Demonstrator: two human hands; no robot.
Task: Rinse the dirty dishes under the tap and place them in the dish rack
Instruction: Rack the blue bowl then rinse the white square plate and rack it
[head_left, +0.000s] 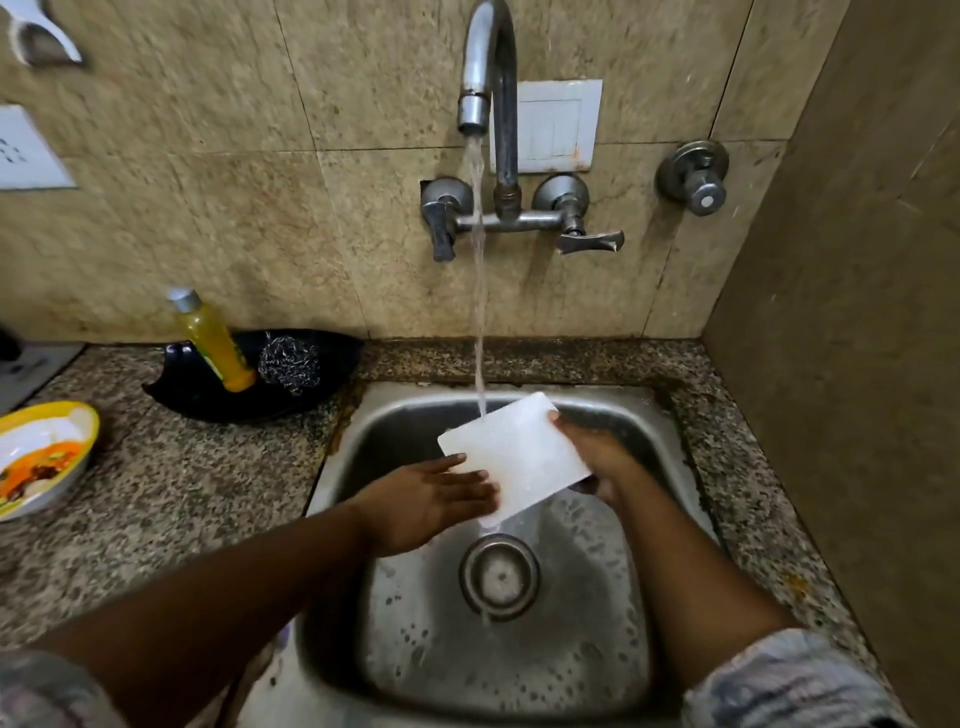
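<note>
1. Speckled granite counter (171, 483) fills my left side, backed by beige stone tiles; at its far left edge I see a yellow-rimmed bowl (39, 457) with orange food residue inside.
2. Further along, against the wall, a black dish (208, 389) carries a tilted bottle of yellow liquid (215, 343) and a steel scrubber (288, 361) just beside it.
3. My left hand (426, 501) reaches in over the steel sink (670, 431); its fingers lie straight and flat against the near-left face of the white rectangular board (519, 449) — pressing, not gripping.
4. That board is held tilted above the basin, over the drain (498, 577); water from the wall tap (488, 73) strikes its upper edge and runs off the lower corner.
5. My right hand (597, 457) grasps the board's right edge, thumb on the top face, fingers curled beneath — mostly hidden from me.
6. Behind the spout sits a white wall plate (561, 124); two lever handles flank the pipe; a separate round valve (693, 176) is mounted well to the right, near the brown side wall.
</note>
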